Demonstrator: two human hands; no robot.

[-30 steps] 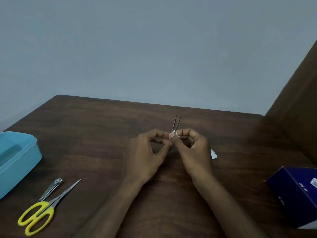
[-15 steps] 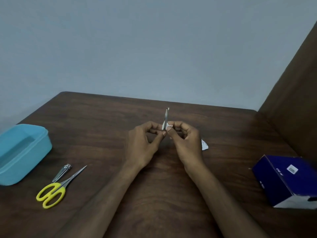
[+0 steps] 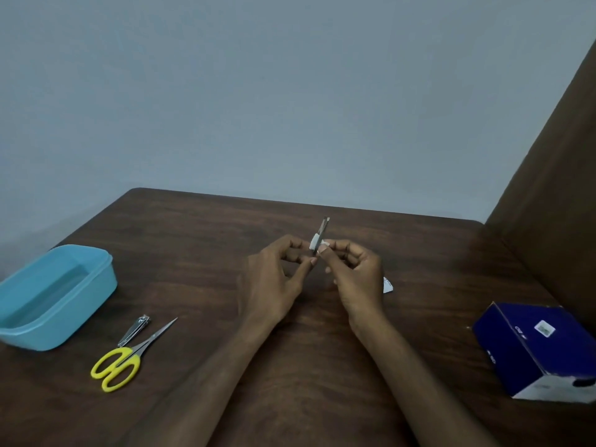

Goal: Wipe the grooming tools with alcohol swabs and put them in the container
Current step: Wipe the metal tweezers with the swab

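Brown table point(image 3: 290, 366). Left hand point(image 3: 271, 285) pinching upright tweezers point(image 3: 322, 232); right hand point(image 3: 358, 275) pinching swab point(image 3: 315, 244) round them. Container point(image 3: 54, 295) far left, nearer left hand.

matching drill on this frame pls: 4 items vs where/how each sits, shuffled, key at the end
1 tweezers
2 scissors
3 container
4 blue box

A table's right side
B far left on the table
C held upright between both hands, white swab around it
D flat beside the nail clipper

1-C, 2-D, 3-B, 4-A
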